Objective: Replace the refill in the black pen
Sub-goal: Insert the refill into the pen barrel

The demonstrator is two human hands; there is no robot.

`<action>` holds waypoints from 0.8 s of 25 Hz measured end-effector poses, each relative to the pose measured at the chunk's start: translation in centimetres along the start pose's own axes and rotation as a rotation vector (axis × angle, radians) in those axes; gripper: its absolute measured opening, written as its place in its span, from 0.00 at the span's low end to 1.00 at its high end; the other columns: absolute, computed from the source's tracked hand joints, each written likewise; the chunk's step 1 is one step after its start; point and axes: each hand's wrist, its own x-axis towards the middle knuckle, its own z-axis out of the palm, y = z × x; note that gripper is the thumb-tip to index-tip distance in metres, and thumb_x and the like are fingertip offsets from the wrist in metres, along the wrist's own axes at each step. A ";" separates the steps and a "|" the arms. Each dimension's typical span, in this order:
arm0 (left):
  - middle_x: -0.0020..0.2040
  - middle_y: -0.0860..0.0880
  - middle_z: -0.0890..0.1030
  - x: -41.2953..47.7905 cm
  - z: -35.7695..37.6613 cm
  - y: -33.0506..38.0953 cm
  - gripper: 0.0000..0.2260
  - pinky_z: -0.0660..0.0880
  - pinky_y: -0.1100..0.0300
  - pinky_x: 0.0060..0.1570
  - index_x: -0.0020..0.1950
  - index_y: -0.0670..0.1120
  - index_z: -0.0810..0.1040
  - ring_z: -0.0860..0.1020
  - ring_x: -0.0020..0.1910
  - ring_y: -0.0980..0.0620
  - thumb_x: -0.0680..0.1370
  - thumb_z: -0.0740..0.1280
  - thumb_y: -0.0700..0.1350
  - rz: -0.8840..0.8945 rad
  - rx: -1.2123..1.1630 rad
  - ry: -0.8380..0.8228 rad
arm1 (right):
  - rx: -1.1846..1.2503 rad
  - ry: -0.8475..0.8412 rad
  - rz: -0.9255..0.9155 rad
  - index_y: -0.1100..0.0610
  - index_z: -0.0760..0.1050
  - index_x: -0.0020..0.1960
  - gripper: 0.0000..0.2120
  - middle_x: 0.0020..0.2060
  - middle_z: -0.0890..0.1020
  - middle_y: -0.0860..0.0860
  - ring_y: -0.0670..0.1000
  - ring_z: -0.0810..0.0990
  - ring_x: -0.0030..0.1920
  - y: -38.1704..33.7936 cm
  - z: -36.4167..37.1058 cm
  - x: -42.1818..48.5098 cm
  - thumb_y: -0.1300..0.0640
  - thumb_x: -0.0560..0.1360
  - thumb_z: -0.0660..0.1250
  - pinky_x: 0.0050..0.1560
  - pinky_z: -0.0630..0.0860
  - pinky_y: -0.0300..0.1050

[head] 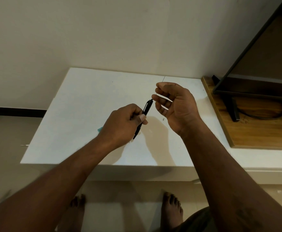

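Note:
Above the white table, my left hand grips the black pen by its middle. The pen is tilted, clip end up and to the right. My right hand is just right of that upper end, and its fingertips pinch a thin refill. The refill runs up past the fingers and down toward the pen's top opening. How far it reaches into the barrel is hidden.
A small dark piece and a pale speck lie on the table below my hands. A teal object peeks out from under my left hand. A wooden board with a dark screen stand borders the table's right side.

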 end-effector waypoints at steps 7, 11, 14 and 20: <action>0.49 0.56 0.87 -0.1 0.0 0.2 0.06 0.84 0.46 0.47 0.53 0.48 0.79 0.85 0.46 0.50 0.85 0.65 0.47 0.001 0.010 -0.005 | -0.064 -0.015 -0.035 0.51 0.88 0.43 0.09 0.43 0.89 0.49 0.49 0.88 0.44 0.1 0.2 -0.1 0.59 0.78 0.70 0.45 0.81 0.44; 0.50 0.56 0.87 -0.1 0.1 0.3 0.06 0.84 0.47 0.49 0.53 0.48 0.79 0.85 0.49 0.52 0.85 0.65 0.47 0.006 0.009 -0.004 | -0.083 -0.020 -0.049 0.50 0.88 0.43 0.08 0.44 0.89 0.49 0.48 0.88 0.44 0.0 0.2 -0.3 0.58 0.76 0.70 0.45 0.81 0.44; 0.50 0.56 0.87 0.0 0.2 0.2 0.05 0.84 0.47 0.49 0.53 0.48 0.79 0.85 0.49 0.53 0.85 0.64 0.47 0.008 0.008 0.000 | -0.090 -0.025 -0.049 0.51 0.87 0.44 0.08 0.44 0.89 0.49 0.48 0.88 0.44 0.1 0.1 -0.2 0.58 0.77 0.70 0.45 0.81 0.43; 0.51 0.56 0.87 0.2 0.2 0.0 0.06 0.83 0.49 0.51 0.54 0.48 0.79 0.84 0.51 0.53 0.85 0.64 0.48 0.023 0.010 0.003 | -0.094 -0.023 -0.046 0.50 0.87 0.44 0.09 0.44 0.89 0.49 0.48 0.88 0.44 -0.1 0.2 -0.4 0.59 0.78 0.70 0.46 0.80 0.43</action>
